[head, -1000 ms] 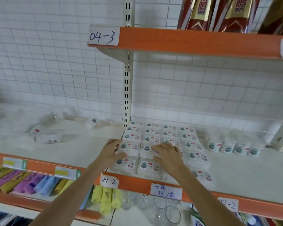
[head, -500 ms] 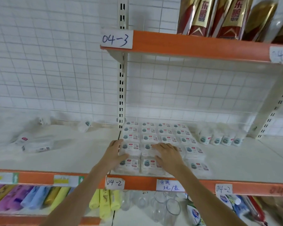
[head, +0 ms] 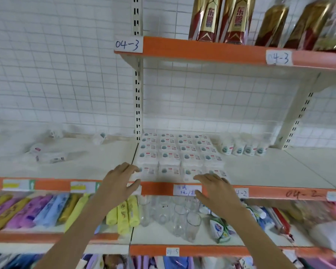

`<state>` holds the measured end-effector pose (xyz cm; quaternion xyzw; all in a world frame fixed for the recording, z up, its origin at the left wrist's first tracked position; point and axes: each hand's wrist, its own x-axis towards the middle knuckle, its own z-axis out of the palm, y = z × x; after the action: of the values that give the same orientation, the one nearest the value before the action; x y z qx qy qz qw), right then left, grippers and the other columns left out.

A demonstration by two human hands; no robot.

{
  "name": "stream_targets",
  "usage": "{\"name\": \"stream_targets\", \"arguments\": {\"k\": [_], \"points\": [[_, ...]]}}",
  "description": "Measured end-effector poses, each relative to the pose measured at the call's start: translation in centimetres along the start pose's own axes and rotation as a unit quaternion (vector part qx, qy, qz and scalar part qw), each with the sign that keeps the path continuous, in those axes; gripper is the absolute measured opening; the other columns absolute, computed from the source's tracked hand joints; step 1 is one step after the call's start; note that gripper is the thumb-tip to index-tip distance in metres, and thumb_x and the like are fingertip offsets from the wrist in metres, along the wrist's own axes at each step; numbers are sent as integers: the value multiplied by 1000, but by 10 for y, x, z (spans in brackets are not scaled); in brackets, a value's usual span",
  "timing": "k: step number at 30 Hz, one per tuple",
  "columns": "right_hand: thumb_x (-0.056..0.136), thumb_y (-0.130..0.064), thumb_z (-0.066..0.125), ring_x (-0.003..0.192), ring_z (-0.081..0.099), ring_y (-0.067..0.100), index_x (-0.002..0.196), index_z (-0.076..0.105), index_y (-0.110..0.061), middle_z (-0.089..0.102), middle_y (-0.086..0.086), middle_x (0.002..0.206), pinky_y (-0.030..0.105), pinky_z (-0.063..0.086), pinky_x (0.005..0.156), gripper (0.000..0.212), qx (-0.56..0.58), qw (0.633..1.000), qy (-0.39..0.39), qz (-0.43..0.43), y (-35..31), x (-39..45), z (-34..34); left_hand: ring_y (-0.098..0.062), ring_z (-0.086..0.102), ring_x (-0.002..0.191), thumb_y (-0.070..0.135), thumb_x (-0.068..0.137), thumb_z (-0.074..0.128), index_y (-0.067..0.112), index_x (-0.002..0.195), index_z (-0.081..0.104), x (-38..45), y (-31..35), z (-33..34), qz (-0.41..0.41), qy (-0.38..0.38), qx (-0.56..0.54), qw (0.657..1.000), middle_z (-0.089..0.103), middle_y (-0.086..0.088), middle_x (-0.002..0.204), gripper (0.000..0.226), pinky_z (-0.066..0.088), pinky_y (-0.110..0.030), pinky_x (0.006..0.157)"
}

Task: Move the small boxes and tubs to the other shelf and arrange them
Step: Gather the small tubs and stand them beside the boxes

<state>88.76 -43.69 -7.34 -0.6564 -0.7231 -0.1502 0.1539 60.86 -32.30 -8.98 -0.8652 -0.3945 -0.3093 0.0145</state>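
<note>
Fingers of both hands are spread and loosely bent, grasping nothing. The left hand (head: 119, 183) hovers at the front lip of the shelf (head: 260, 171), its fingertips (head: 133, 168) touching or just short of the front-left box; blur keeps me from telling which. The right hand (head: 215, 188) hangs in front of the orange shelf edge, palm down, its fingertips close to the front row's right end and apparently clear of it.

Between and beyond the hands lie the boxes (head: 179, 154), small white packs with blue and red labels, set flat in a tidy block four across and several rows deep. The block runs from the shelf's front lip back to the wire grid wall, its left side along the slotted post (head: 137, 88). Just right of the block's back rows stand the tubs (head: 241, 147), a short row of white pots with round blue labels, upright and touching one another.

On the neighbouring shelf to the left, a few loose packs (head: 47, 155) lie scattered and well apart from the block; two more small items sit near the back wall there.

A paper tag (head: 128, 44) reading 04-3 marks the upper shelf, which carries red and gold bottles (head: 219, 18). A price tag (head: 186, 190) is stuck on the orange edge between the two hands. One level down are clear glasses (head: 178, 218), yellow rolls (head: 124, 214) to their left, and purple, blue and yellow rolls further left.
</note>
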Motion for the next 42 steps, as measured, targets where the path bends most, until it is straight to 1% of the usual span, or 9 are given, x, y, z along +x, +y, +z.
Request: {"name": "stream_targets", "arguments": {"k": [3,8,11,15,21,25,30,36,42], "points": [[55,-29,83,71,68,16,93,68,-20,69,-6,81,29,54,55,41,0,1000,-10,4,5,-47,-5,-20,64,71,42,77,42,20,91,62,-42,24,-3,14,2,91,996,62,3,83,33,50,-31,60],[67,-32,68,76,68,18,97,63,-21,69,-5,87,32,54,58,32,36,998,-56,-2,-3,-102,-1,-19,65,71,40,76,42,19,89,62,-120,53,-13,-40,-43,121,991,64,3,82,31,52,-29,59],[68,-29,72,81,67,19,99,64,-21,69,-4,94,34,55,58,33,80,993,-72,-37,-26,-114,6,-17,65,69,41,76,42,24,94,53,-173,64,-26,-82,-53,126,987,63,4,82,27,51,-26,59],[65,-28,77,76,68,20,95,64,-21,69,-4,88,33,54,54,33,104,984,-96,-107,-77,-117,14,-15,66,74,44,77,42,23,94,62,-239,63,-55,-168,-79,146,972,65,6,86,34,52,-26,61],[93,-39,46,120,44,13,128,45,-28,49,-11,129,27,36,94,36,160,953,-158,-205,-172,-104,30,-17,67,77,38,67,58,22,94,67,-314,39,-112,-299,-101,191,929,66,5,86,33,52,-29,61],[94,-41,40,124,38,7,133,36,-33,40,-17,135,22,33,95,40,188,936,-175,-241,-236,-75,44,-20,62,98,37,74,55,22,107,65,-346,-3,-144,-364,-75,174,912,65,3,105,37,48,-37,81],[93,-45,42,122,39,4,132,35,-35,40,-19,133,21,35,93,41,207,931,-181,-239,-317,-26,59,-17,63,90,39,73,56,27,98,65,-371,-86,-177,-379,-64,176,906,64,8,94,30,49,-32,72],[94,-41,42,121,41,5,132,38,-33,42,-17,132,22,38,93,39,215,941,-148,-213,-393,31,69,-16,64,83,27,70,76,26,97,66,-369,-184,-216,-360,-67,163,916,64,8,90,29,49,-27,68],[91,-37,49,119,47,12,132,42,-28,48,-10,130,25,40,92,42,214,961,-106,-141,-406,88,73,-16,56,106,29,87,59,21,117,60,-316,-266,-229,-308,-48,94,946,59,5,115,31,47,-29,83]]}}
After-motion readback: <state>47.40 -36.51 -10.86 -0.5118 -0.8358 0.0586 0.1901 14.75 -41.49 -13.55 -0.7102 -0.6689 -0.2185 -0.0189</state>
